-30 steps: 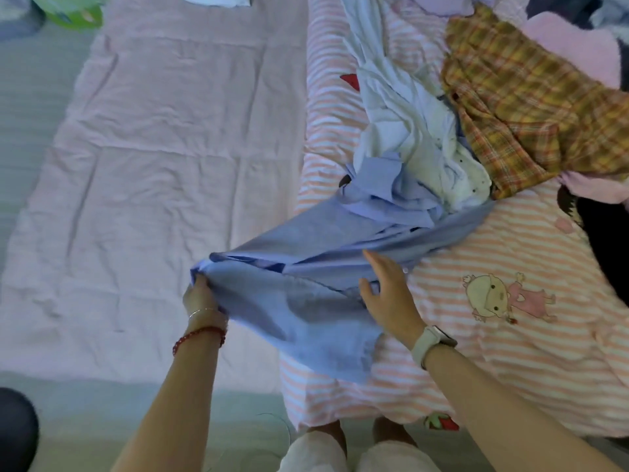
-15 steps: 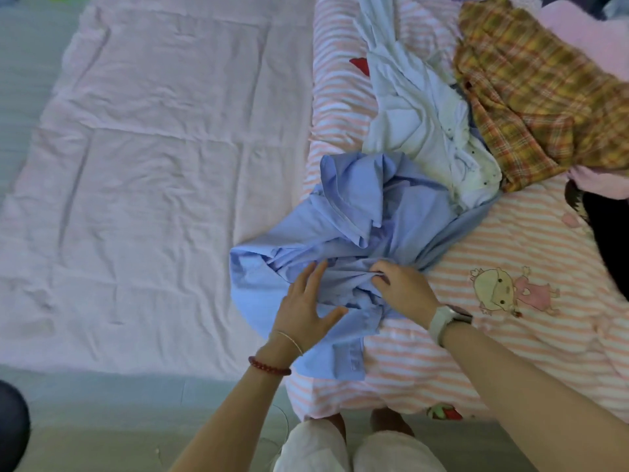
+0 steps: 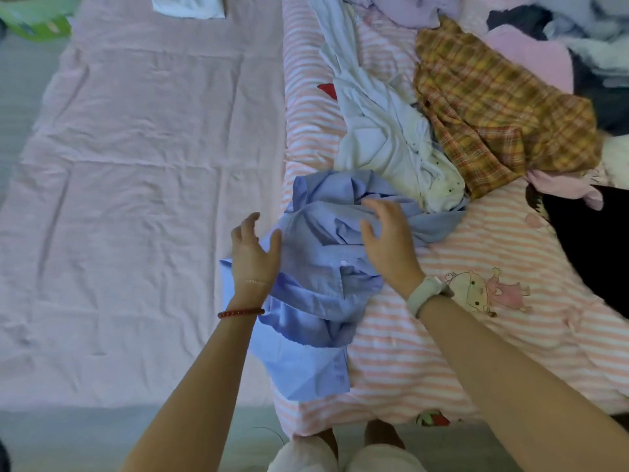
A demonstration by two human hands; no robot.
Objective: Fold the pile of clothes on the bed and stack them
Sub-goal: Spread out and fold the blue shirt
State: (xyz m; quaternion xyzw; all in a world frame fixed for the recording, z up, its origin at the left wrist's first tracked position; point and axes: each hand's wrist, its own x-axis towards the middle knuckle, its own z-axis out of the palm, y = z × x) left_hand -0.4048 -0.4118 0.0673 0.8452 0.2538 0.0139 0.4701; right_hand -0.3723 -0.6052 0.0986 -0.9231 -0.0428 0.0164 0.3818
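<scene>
Both hands loose, gripping nothing: left hand (image 3: 253, 253) and right hand (image 3: 391, 240) flank the crumpled blue shirt (image 3: 316, 284) at the bed's (image 3: 136, 199) near edge, long axis running away from them.

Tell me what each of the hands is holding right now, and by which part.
Nothing. The left hand and right hand both hover open, fingers spread, over the crumpled blue shirt, gripping no part of it.

Soft, even, cool light; faint shadows. Slight blur on hands above blue shirt (image 3: 320, 267); wide-angle bend at edges.
</scene>
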